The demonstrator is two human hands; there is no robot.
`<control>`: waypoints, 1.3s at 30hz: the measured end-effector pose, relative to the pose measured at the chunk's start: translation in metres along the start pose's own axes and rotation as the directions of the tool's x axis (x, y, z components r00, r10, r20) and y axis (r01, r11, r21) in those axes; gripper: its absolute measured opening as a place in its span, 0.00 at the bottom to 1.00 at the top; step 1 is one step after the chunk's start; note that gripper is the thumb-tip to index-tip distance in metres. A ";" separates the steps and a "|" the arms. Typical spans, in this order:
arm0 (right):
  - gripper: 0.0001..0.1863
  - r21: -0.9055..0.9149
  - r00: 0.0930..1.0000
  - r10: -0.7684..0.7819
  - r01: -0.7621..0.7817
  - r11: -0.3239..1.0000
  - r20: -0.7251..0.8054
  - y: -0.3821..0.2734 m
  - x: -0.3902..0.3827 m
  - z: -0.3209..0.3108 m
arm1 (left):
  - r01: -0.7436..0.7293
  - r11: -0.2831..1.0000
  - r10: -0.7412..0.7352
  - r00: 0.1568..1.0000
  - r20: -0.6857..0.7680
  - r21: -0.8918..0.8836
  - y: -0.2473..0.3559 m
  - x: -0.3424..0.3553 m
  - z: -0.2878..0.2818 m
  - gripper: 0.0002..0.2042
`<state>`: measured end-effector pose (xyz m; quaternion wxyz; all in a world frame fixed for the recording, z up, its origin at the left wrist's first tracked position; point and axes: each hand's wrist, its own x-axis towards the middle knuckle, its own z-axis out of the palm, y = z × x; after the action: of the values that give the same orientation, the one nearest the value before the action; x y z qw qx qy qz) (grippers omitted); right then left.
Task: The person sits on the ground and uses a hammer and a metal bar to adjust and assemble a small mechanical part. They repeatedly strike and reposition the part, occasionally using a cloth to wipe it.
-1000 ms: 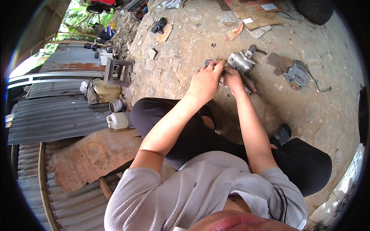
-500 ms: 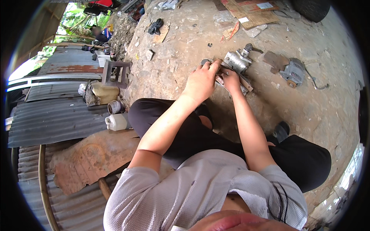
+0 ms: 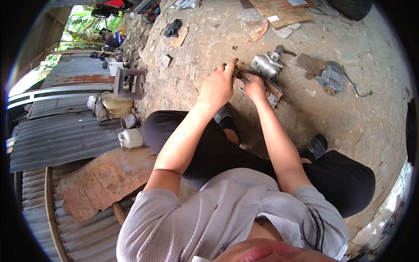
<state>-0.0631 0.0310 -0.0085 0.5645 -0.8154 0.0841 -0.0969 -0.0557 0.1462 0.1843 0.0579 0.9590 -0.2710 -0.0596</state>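
My left hand (image 3: 217,88) is closed, fingers curled round a small dark piece (image 3: 236,70) that mostly hides behind them. Close beside it, my right hand (image 3: 254,88) is closed too, its fingertips bent in toward the same spot; whatever they grip is hidden. Long narrow bars (image 3: 273,90), brown and grey, lie on the ground under and beside my right hand. Just beyond them sits a silver metal motor-like part (image 3: 267,66) with a dark knob on its far end.
On the right lie a grey finned motor (image 3: 333,78) with a cable and a brown block (image 3: 310,65). Cardboard (image 3: 286,17) and a tyre (image 3: 352,8) are at the far side. Leftward are a plastic stool frame (image 3: 130,84), a white jug (image 3: 131,138) and corrugated sheets (image 3: 65,136).
Both hands have shifted slightly left, away from the silver part. A round dark piece that showed by my left fingers no longer shows there; a dark piece now shows between the hands.
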 end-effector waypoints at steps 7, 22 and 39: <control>0.19 0.593 0.939 0.290 -0.341 0.729 0.183 -0.009 -0.010 -0.008 | 0.022 0.998 -0.022 1.000 -0.011 -0.054 -0.009 -0.002 0.000 0.28; 0.16 0.568 0.917 0.326 -0.397 0.721 0.228 -0.031 -0.003 -0.017 | -0.015 0.999 0.016 1.000 0.022 -0.042 -0.002 -0.004 0.001 0.27; 0.20 -0.014 0.968 0.061 -0.066 0.998 -0.242 0.013 -0.012 0.005 | -0.013 0.998 0.013 1.000 0.007 -0.055 -0.012 0.000 0.003 0.28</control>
<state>-0.0735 0.0344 -0.0229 0.5437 -0.8007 0.1794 -0.1764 -0.0500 0.1562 0.1796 0.0837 0.9550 -0.2756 -0.0700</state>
